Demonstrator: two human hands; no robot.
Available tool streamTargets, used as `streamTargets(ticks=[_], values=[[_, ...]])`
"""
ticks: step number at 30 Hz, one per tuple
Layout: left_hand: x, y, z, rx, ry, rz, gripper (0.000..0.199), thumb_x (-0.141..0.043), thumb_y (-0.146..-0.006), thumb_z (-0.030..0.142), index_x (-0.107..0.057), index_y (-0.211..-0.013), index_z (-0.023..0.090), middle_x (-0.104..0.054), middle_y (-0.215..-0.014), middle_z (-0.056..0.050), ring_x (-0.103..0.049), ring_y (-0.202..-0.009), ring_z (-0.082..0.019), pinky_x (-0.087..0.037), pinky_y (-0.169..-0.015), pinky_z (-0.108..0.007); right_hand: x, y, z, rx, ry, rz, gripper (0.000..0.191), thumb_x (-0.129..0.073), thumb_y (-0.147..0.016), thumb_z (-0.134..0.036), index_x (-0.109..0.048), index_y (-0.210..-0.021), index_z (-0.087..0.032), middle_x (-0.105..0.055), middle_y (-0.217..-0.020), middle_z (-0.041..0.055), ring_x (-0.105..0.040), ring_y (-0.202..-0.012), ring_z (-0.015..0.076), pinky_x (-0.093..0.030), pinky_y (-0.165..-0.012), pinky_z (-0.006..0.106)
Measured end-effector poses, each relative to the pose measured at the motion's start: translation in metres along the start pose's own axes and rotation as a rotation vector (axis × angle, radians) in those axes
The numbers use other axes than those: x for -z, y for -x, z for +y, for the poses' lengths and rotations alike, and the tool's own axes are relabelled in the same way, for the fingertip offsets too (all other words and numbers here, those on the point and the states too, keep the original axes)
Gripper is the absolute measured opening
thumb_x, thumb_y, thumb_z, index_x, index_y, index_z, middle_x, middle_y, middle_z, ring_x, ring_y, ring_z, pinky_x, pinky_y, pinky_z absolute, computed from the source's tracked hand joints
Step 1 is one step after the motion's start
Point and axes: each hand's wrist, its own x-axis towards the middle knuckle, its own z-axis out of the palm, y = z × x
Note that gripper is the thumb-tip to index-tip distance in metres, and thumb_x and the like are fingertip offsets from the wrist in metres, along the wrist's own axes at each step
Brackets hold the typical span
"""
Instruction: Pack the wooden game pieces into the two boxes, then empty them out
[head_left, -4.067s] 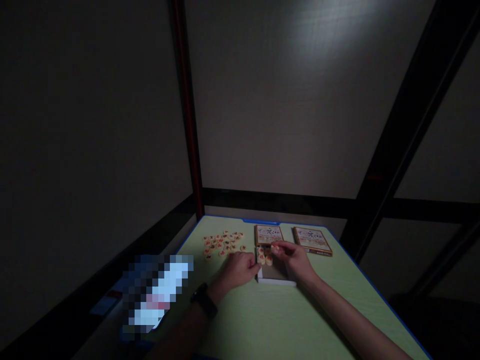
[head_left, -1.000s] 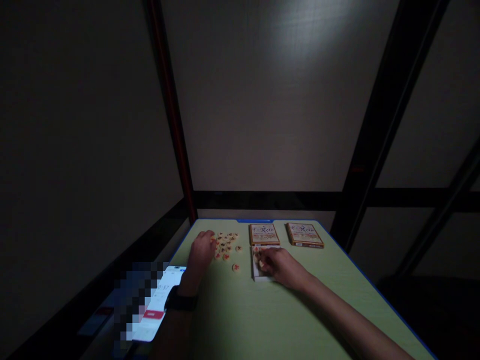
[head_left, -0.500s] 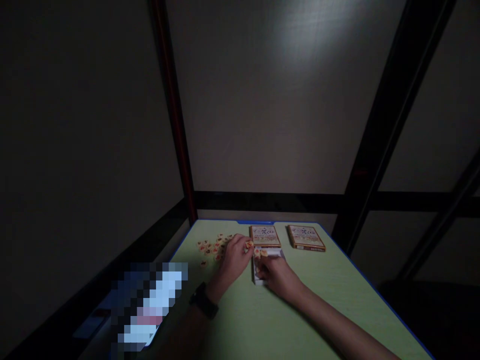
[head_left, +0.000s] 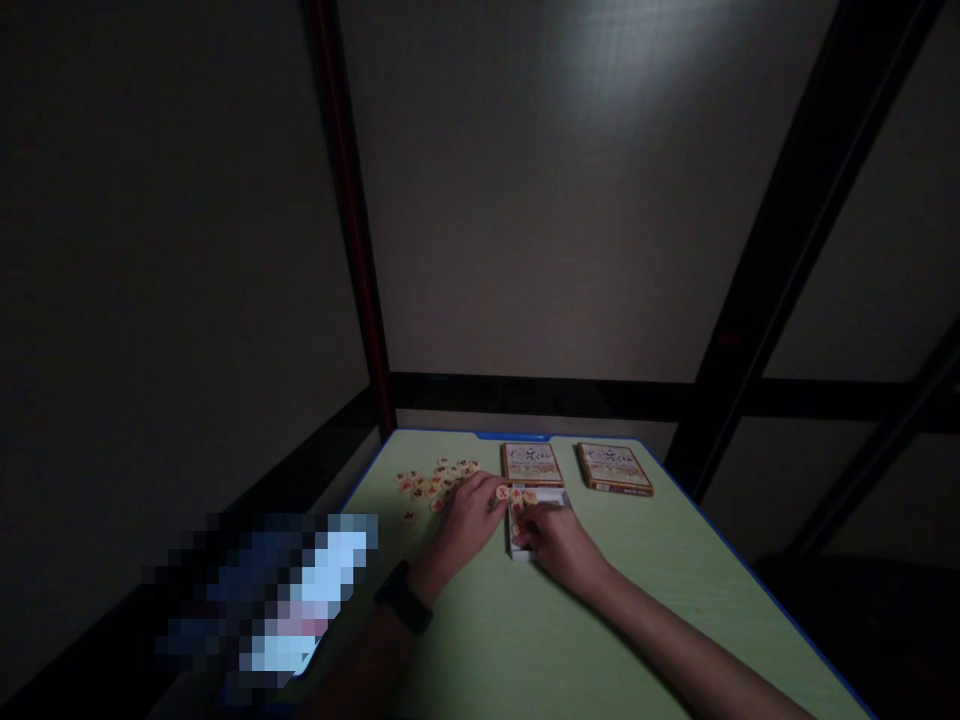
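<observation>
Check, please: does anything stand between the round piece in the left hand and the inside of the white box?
Yes, partly: right of that piece, other pieces lie in the far-left corner of the box, and the right hand covers much of its near part.

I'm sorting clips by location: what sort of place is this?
Probably a dim indoor booth or room corner: plain panels meet at a dark red post, close behind a green table.
</observation>
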Motion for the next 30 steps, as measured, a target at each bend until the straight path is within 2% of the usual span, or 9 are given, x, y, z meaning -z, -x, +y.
streamTargets(ticks=[7, 14, 18, 23, 30], values=[[0.0, -0.002, -0.001, 0.05, 0.046, -0.011, 0.021, -0.065, -0.081, 0.013, -0.072, -0.099, 0.02, -0.07, -0.097, -0.004, -0.064, -0.087, -0.017, -0.05, -0.087, -0.029, -0.002, 0.001, 0.001, 0.037, 0.017, 0.072, 0.016, -0.063, -0.071, 0.0, -0.063, -0.074, -0.016, -0.067, -0.086, 0.0066, -0.06, -0.077, 0.0174, -0.044, -0.071, 0.025], [-0.001, -0.005, -0.001, 0.135, 0.122, -0.017, 0.027, -0.067, -0.078, 0.011, -0.073, -0.101, 0.023, -0.073, -0.088, -0.001, -0.064, -0.081, -0.016, -0.052, -0.084, -0.03, 0.003, 0.0, -0.002, 0.018, 0.017, 0.043, 0.016, -0.062, -0.071, 0.001, -0.062, -0.072, -0.016, -0.065, -0.084, 0.0067, -0.059, -0.075, 0.0172, -0.044, -0.07, 0.026], [-0.008, -0.005, -0.008, 0.171, 0.293, -0.033, 0.029, -0.066, -0.075, 0.011, -0.072, -0.101, 0.021, -0.074, -0.087, -0.001, -0.065, -0.079, -0.015, -0.054, -0.078, -0.027, 0.007, 0.001, -0.001, 0.037, -0.004, 0.094, 0.019, -0.06, -0.077, -0.003, -0.065, -0.089, -0.016, -0.066, -0.088, 0.0062, -0.06, -0.078, 0.0176, -0.045, -0.072, 0.026], [-0.015, -0.005, -0.01, 0.206, 0.652, -0.151, 0.041, -0.067, -0.069, 0.008, -0.068, -0.109, 0.016, -0.074, -0.093, -0.005, -0.068, -0.084, -0.016, -0.056, -0.077, -0.027, 0.013, 0.003, 0.0, 0.148, 0.027, 0.151, 0.037, -0.058, -0.087, -0.014, -0.06, -0.123, -0.022, -0.064, -0.109, 0.0091, -0.062, -0.093, 0.0203, -0.049, -0.08, 0.03], [-0.011, -0.005, -0.007, 0.248, 0.87, -0.228, 0.047, -0.073, -0.066, 0.013, -0.065, -0.112, 0.014, -0.075, -0.094, -0.007, -0.07, -0.086, -0.019, -0.056, -0.081, -0.032, 0.022, 0.006, -0.001, 0.232, 0.088, 0.14, 0.032, -0.053, -0.094, -0.028, -0.065, -0.123, -0.024, -0.062, -0.098, 0.0078, -0.061, -0.087, 0.0189, -0.05, -0.078, 0.029]])
